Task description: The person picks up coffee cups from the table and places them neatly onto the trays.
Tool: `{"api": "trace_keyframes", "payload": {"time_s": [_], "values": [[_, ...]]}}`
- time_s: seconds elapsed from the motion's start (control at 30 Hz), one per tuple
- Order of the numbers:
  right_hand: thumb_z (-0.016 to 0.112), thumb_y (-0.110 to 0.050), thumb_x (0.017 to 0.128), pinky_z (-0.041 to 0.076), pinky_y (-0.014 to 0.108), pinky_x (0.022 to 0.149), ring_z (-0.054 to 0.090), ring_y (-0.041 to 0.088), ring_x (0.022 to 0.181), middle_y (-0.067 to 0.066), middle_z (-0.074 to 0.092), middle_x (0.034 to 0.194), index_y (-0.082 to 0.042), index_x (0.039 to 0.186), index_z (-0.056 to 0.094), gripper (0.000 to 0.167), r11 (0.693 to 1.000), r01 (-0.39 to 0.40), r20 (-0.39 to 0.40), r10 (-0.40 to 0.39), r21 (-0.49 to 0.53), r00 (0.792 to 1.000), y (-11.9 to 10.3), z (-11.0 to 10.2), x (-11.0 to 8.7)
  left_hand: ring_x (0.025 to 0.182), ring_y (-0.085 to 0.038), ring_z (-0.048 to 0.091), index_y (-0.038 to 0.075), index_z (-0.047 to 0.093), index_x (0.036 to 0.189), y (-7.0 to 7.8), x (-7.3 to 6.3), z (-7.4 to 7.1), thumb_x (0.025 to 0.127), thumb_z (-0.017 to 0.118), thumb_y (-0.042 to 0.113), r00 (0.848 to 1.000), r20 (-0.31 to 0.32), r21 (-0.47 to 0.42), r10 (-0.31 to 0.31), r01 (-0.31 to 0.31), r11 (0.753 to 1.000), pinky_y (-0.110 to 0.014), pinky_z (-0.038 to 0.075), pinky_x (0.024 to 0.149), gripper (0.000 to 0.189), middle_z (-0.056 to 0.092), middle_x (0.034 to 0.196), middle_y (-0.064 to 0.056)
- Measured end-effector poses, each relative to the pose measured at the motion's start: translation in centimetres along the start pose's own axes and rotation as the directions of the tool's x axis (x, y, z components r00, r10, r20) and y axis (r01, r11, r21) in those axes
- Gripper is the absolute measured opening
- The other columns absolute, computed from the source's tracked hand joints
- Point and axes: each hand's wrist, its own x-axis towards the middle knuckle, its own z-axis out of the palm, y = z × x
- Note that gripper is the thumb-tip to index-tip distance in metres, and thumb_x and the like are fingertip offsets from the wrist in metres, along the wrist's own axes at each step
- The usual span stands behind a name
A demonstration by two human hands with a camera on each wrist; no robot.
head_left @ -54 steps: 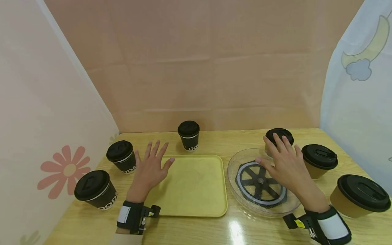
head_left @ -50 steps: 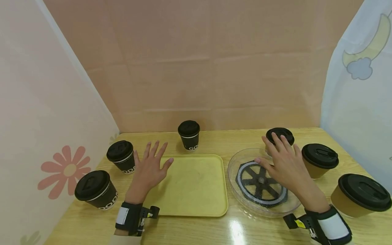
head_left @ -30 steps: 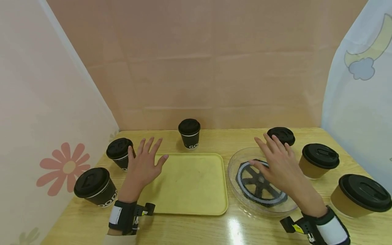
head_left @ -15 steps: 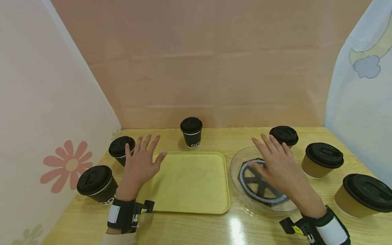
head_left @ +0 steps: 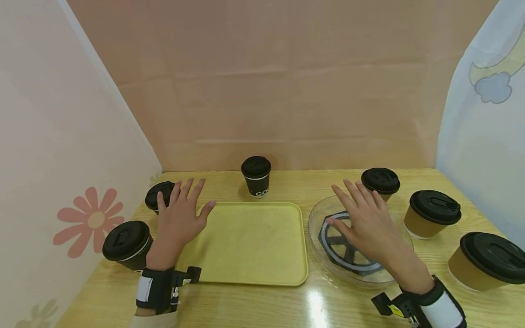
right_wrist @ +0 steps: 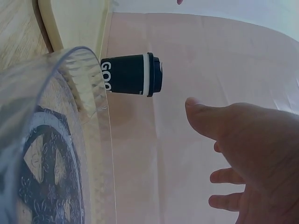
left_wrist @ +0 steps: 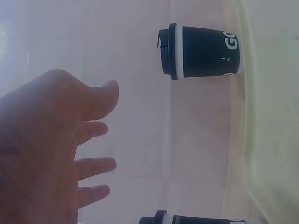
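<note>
My left hand hovers over the left edge of a yellow tray, fingers spread and holding nothing. Just beyond and left of it stand two black lidded paper cups, the far cup partly hidden by the fingers and the near cup beside the wrist. My right hand is spread above a clear round dish with a dark wheel-like pattern, and it covers part of it. In the right wrist view, a black cup shows beyond the dish's rim, apart from the thumb.
A black cup stands behind the tray. On the right are three black-lidded cups: a far cup, a brown middle cup and a brown near cup. Cloth walls enclose the wooden table at the back and sides.
My left hand has drifted left, over more of the far left cup. The right hand has shifted slightly left, uncovering more of the far right cup. The cups, tray and dish stay put.
</note>
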Motion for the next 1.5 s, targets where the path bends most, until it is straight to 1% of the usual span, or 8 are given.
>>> {"api": "trace_keyframes", "payload": {"time_s": [0.23,0.47,0.63,0.83,1.0,1.17,1.37,1.5], "values": [[0.074,-0.039,0.083,0.031,0.072,0.1,0.038,0.049,0.134,0.024,0.039,0.15,-0.011,0.146,0.043,0.076,1.0,0.017,-0.007,-0.017,-0.011,1.0,-0.3,0.1,0.1,0.148,-0.045,0.011,0.02,0.022,0.155,-0.8,-0.3,-1.2,0.1,0.039,0.054,1.0,-0.005,-0.015,-0.021,0.021,1.0,-0.076,0.001,0.108,0.067,0.021,0.159,-0.02],[0.073,-0.039,0.084,0.029,0.072,0.102,0.036,0.048,0.136,0.023,0.038,0.151,-0.012,0.146,0.041,0.075,1.0,0.014,0.032,-0.014,0.006,0.999,-0.8,0.5,0.2,0.145,-0.048,0.015,0.018,0.02,0.156,-2.5,-1.0,-2.4,0.1,0.035,0.057,0.998,-0.02,-0.008,-0.06,0.06,0.998,-0.079,0.005,0.104,0.07,0.022,0.159,-0.021],[0.074,-0.039,0.083,0.03,0.072,0.101,0.037,0.048,0.136,0.023,0.04,0.15,-0.012,0.146,0.043,0.075,1.0,0.025,0.016,-0.025,0.009,1.0,-1.1,0.9,0.1,0.144,-0.05,0.013,0.018,0.015,0.157,-3.2,-1.3,-3.3,0.1,0.033,0.059,0.996,0.001,-0.017,-0.087,0.087,0.996,-0.081,0.003,0.102,0.072,0.018,0.159,-0.022],[0.076,-0.04,0.081,0.033,0.071,0.1,0.04,0.048,0.133,0.023,0.042,0.148,-0.012,0.145,0.044,0.076,0.999,0.037,-0.017,-0.038,-0.019,0.999,-1.1,0.8,-0.3,0.143,-0.053,0.013,0.018,0.011,0.157,-3.6,-1.5,-3.6,0.1,0.032,0.06,0.993,0.013,-0.028,-0.117,0.118,0.993,-0.082,0.004,0.101,0.074,0.019,0.158,-0.025],[0.075,-0.04,0.081,0.033,0.071,0.1,0.04,0.048,0.134,0.022,0.041,0.149,-0.012,0.145,0.044,0.076,0.999,0.039,-0.012,-0.039,-0.023,0.999,-1.2,0.5,-0.6,0.141,-0.055,0.014,0.016,0.01,0.157,-4.1,-1.9,-4.0,0.1,0.033,0.059,0.989,0.008,-0.035,-0.15,0.15,0.988,-0.082,0.006,0.099,0.075,0.02,0.156,-0.028],[0.073,-0.041,0.083,0.031,0.071,0.1,0.038,0.047,0.135,0.022,0.04,0.15,-0.013,0.146,0.043,0.075,0.999,0.028,-0.001,-0.028,-0.016,1.0,-1.4,0.5,-0.7,0.14,-0.057,0.014,0.015,0.008,0.157,-4.6,-1.9,-4.3,0.098,0.032,0.063,0.982,0.049,-0.032,-0.182,0.184,0.982,-0.084,0.005,0.098,0.08,0.019,0.156,-0.029],[0.072,-0.042,0.083,0.032,0.071,0.1,0.039,0.047,0.135,0.021,0.04,0.15,-0.013,0.146,0.043,0.075,0.999,0.032,-0.004,-0.033,-0.018,0.999,-1.5,0.5,-0.7,0.141,-0.058,0.007,0.017,0.0,0.157,-5.3,-2.2,-4.5,0.096,0.03,0.067,0.962,0.139,-0.053,-0.235,0.244,0.968,-0.085,0.0,0.096,0.085,0.012,0.157,-0.03],[0.072,-0.043,0.084,0.031,0.071,0.1,0.039,0.047,0.135,0.021,0.04,0.15,-0.013,0.146,0.043,0.075,0.999,0.035,-0.005,-0.035,-0.02,0.999,-1.6,0.5,-0.7,0.141,-0.058,0.005,0.017,-0.002,0.157,-5.6,-2.3,-4.6,0.096,0.029,0.068,0.957,0.158,-0.063,-0.242,0.255,0.965,-0.086,-0.002,0.095,0.086,0.01,0.157,-0.03]]}}
